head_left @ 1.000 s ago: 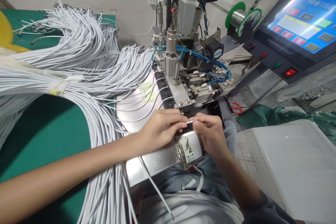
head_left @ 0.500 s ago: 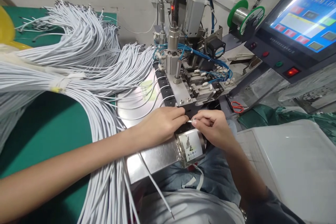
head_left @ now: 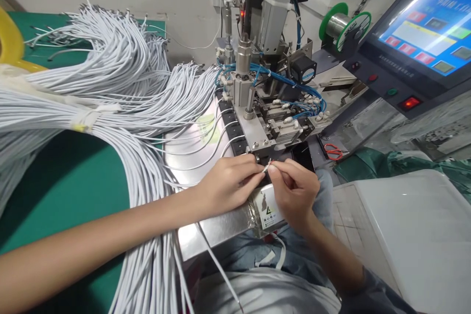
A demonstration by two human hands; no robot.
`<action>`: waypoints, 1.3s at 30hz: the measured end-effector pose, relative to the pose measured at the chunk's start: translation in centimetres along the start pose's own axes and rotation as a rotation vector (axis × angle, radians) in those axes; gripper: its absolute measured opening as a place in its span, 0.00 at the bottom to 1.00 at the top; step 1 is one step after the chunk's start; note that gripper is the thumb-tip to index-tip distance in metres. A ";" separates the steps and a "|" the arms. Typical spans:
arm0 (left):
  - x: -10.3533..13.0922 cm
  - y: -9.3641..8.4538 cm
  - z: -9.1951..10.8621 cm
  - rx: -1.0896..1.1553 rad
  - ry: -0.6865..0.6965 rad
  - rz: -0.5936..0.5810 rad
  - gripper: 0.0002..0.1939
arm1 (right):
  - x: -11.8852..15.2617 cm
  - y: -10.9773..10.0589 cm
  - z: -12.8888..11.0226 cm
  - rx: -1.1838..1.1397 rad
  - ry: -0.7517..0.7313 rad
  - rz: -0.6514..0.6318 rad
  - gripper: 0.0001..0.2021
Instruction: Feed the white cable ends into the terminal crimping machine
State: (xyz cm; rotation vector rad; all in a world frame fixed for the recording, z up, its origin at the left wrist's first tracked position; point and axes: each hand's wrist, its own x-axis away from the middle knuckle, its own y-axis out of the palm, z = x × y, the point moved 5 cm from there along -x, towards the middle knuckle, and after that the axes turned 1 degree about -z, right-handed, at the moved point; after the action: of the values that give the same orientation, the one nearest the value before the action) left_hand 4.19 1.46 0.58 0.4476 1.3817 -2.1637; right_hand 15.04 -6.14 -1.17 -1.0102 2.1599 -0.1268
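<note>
Between my two hands is the end of a white cable (head_left: 265, 169), with thin wires fanning out at its tip. My left hand (head_left: 233, 176) pinches the cable just behind that end. The thumb and forefinger of my right hand (head_left: 294, 184) are closed on the thin wires. Both hands are in front of the soldering machine's (head_left: 253, 142) metal plate, just above a labelled packet (head_left: 270, 208). Several white cables run from the machine's black fixture (head_left: 235, 130) to the large bundle (head_left: 147, 171) at left. My left forearm lies across that bundle.
A control panel with a lit screen (head_left: 423, 34) stands at upper right beside a solder wire spool (head_left: 340, 24). Red-handled scissors (head_left: 333, 151) lie right of the machine. A white bin (head_left: 415, 225) is at lower right. More cables cover the green table (head_left: 91, 171).
My right hand has turned and shifted slightly left and down, its fingers now pinching at the cable's tip. Thin wires now show spread there. My left hand has barely moved.
</note>
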 end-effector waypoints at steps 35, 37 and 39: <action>-0.5 0.8 -1.4 0.267 -0.025 -0.232 0.13 | -2.7 -0.1 1.7 -0.282 0.126 -0.531 0.07; -0.5 1.0 -1.3 0.153 -0.003 -0.265 0.13 | -3.0 -0.4 0.9 -0.153 0.001 -0.535 0.08; -0.4 1.1 -1.3 0.105 -0.006 -0.248 0.14 | -3.1 -0.6 0.5 -0.074 -0.046 -0.511 0.10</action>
State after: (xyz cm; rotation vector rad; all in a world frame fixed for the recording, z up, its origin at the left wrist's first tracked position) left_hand 5.13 2.37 -0.55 0.3222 1.3874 -2.4438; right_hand 17.00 -4.27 0.47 -1.5751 1.8328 -0.2615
